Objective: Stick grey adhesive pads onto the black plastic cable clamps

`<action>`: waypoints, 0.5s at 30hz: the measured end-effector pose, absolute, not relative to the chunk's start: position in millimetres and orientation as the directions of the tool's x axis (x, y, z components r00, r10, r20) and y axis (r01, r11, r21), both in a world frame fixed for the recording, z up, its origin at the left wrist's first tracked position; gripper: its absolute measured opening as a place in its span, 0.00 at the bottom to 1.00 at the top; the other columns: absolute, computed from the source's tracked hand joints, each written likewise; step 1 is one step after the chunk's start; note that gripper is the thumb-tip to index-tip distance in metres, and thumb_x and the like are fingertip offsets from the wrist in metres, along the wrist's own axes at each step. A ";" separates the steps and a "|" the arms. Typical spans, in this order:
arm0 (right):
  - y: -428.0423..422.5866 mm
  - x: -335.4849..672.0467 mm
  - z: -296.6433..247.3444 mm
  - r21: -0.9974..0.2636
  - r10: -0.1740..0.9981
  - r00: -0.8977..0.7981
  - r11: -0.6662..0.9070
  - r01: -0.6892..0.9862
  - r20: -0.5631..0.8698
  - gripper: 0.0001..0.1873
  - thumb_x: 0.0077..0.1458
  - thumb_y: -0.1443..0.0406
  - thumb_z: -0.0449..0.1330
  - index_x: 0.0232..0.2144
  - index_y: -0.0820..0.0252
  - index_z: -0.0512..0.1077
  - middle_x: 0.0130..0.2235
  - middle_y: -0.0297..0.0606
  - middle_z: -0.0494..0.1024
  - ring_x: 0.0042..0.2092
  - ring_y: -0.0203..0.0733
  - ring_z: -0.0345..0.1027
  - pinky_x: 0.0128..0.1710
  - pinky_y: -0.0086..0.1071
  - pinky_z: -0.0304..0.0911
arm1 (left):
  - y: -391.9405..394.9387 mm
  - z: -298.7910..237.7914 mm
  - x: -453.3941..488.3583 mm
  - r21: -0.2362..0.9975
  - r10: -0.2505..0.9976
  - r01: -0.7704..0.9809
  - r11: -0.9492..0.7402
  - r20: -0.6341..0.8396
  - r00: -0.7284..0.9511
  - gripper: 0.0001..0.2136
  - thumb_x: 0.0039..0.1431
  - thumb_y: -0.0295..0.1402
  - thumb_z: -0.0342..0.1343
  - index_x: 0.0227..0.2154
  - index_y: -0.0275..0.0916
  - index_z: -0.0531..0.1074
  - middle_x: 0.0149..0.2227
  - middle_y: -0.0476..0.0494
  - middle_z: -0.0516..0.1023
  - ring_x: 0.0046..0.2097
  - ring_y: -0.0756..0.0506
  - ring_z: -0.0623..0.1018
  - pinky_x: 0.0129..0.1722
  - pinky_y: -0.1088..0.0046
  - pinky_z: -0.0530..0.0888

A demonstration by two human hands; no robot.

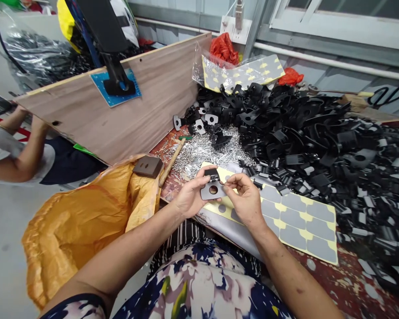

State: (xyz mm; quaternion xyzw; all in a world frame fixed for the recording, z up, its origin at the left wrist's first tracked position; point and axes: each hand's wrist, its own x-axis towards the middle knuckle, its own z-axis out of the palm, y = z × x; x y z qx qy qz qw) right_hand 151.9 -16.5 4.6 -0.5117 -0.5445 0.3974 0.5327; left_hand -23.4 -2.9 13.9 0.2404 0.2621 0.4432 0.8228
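Observation:
My left hand (190, 195) is closed on a small black plastic part (213, 188) with a grey pad and a round hole on its face. My right hand (243, 197) pinches the right edge of the same part, fingers curled. Both hands hover over a yellow sheet of grey adhesive pads (299, 223) lying on the table in front of me. A big heap of black plastic parts (312, 137) covers the table to the right and behind.
A pile of small silver pins (202, 153) lies behind my hands. A hammer (153, 167) rests on an orange bag (86, 217) at left. A wooden board (126, 106) stands at the back left, with another person's arm (23, 155) beyond it. Bagged pad sheets (242, 73) lie at the back.

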 end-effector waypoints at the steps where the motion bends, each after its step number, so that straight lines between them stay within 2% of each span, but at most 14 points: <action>1: -15.6 153.0 3.1 -0.978 0.981 0.090 0.157 0.139 0.171 0.08 0.54 0.63 0.68 0.35 0.52 0.71 0.35 0.34 0.77 0.36 0.40 0.71 0.37 0.36 0.75 | -2.8 13.4 -23.5 0.630 0.854 -0.600 0.493 -0.221 0.470 0.25 0.54 0.39 0.68 0.54 0.46 0.69 0.47 0.39 0.76 0.44 0.39 0.78 0.41 0.60 0.78; 5: -14.0 154.9 -1.3 -0.982 0.984 0.087 0.145 0.121 0.156 0.09 0.53 0.63 0.68 0.36 0.53 0.72 0.35 0.33 0.77 0.36 0.39 0.72 0.41 0.37 0.74 | -2.2 13.2 -23.4 0.628 0.850 -0.593 0.504 -0.240 0.469 0.26 0.52 0.39 0.68 0.53 0.45 0.70 0.45 0.38 0.76 0.45 0.37 0.78 0.41 0.58 0.79; 10: -18.6 151.4 3.5 -0.979 0.979 0.100 0.168 0.113 0.180 0.07 0.55 0.65 0.66 0.35 0.52 0.72 0.36 0.34 0.77 0.38 0.41 0.71 0.37 0.36 0.75 | -2.2 14.9 -23.8 0.627 0.848 -0.592 0.506 -0.238 0.473 0.26 0.52 0.39 0.68 0.53 0.44 0.69 0.45 0.39 0.76 0.45 0.38 0.78 0.42 0.58 0.78; 13: -23.4 150.0 7.1 -0.948 0.966 0.089 0.216 0.232 0.242 0.04 0.58 0.66 0.63 0.36 0.51 0.72 0.36 0.34 0.76 0.39 0.43 0.71 0.38 0.38 0.76 | -3.7 14.7 -21.4 0.661 0.857 -0.573 0.484 -0.227 0.462 0.27 0.50 0.35 0.68 0.54 0.46 0.69 0.45 0.42 0.75 0.43 0.41 0.77 0.40 0.62 0.77; 15: -27.2 148.7 6.3 -0.882 0.943 0.056 0.284 0.375 0.328 0.05 0.60 0.68 0.61 0.37 0.51 0.71 0.37 0.35 0.75 0.39 0.43 0.71 0.41 0.40 0.76 | -5.5 11.9 -16.5 0.728 0.898 -0.551 0.407 -0.209 0.388 0.28 0.49 0.31 0.70 0.53 0.48 0.69 0.44 0.45 0.74 0.41 0.44 0.75 0.40 0.67 0.75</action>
